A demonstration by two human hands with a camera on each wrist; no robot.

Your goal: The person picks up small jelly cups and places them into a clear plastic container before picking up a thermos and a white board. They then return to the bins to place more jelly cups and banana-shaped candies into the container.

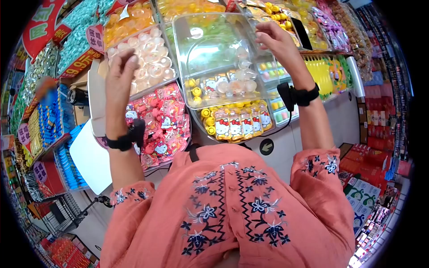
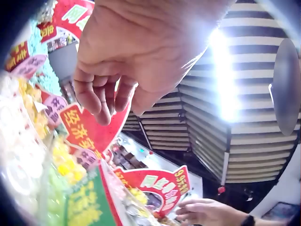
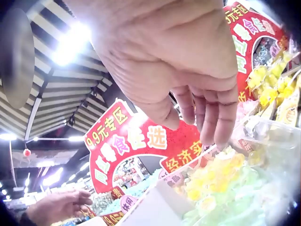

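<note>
My left hand hovers over the bin of pale jelly cups, fingers loosely bent and nothing in them. On the other side, my right hand hangs in the air beside a clear plastic lid, its fingers relaxed. Both wrist views show the same bare, loosely curled fingers of the left hand and right hand. The lid spans green jellies and part of the yellow cartoon-cat packets. Several clear jelly cups show in the lid's lower right area.
Pink candy packets fill a bin below my left hand. Orange jellies lie behind. A black phone rests on yellow packets beyond my right hand. Red signs rise behind the bins; a shopping cart stands at lower left.
</note>
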